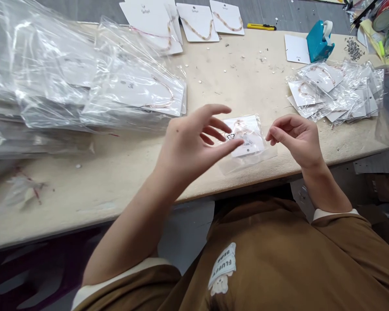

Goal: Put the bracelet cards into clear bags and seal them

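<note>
A small clear plastic bag [250, 144] holding a white card with a pink-gold chain lies on the beige table near its front edge. My left hand [194, 144] hovers just left of it with fingers spread apart, the fingertips over the bag's left edge, holding nothing. My right hand [296, 138] sits at the bag's right side with fingers curled in and thumb pressed to the fingertips in a pinch; whether anything is between them I cannot make out.
Big stacks of bagged cards [84, 82] fill the left of the table [123, 172]. A smaller pile of bagged cards [337, 90] lies at the right. Unbagged necklace cards [197, 21], a teal tape dispenser [319, 41], a yellow knife [261, 26] and scattered beads sit at the back.
</note>
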Action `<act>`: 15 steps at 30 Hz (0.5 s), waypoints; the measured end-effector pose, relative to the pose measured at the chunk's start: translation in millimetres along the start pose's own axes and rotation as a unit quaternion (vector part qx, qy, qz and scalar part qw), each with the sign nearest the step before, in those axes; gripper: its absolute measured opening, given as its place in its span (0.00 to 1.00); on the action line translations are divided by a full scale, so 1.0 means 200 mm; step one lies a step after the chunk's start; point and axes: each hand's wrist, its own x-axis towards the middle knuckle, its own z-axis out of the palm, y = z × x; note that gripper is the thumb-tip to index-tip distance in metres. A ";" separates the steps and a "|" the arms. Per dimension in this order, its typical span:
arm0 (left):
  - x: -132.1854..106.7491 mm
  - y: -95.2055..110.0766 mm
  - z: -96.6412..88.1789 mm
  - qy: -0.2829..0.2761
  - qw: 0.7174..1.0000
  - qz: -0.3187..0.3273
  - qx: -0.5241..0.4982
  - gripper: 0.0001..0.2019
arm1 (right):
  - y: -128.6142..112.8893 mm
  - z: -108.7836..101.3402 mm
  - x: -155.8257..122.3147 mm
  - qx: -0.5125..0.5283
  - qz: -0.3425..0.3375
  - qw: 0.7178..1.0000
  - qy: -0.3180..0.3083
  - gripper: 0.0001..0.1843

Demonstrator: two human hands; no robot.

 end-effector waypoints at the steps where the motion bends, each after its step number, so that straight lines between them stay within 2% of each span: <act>1: 0.00 -0.04 -0.02 0.003 1.000 -0.021 -0.012 0.18 | 0.01 0.00 0.01 0.001 0.006 1.000 0.006 0.16; 3: 0.01 -0.11 -0.04 0.003 0.997 -0.056 -0.044 0.10 | 0.04 0.00 0.04 0.000 0.020 1.000 0.016 0.16; 5: 0.02 -0.16 -0.04 0.004 0.993 -0.087 -0.074 0.08 | 0.08 0.00 0.07 0.000 0.038 0.999 0.025 0.15; 10: 0.09 -0.24 -0.01 0.053 0.987 -0.110 -0.102 0.13 | 0.20 0.02 0.16 -0.024 0.087 0.995 0.033 0.15; 15: 0.11 -0.36 0.06 0.062 0.990 -0.104 -0.070 0.15 | 0.29 0.03 0.25 -0.061 0.131 0.989 0.030 0.13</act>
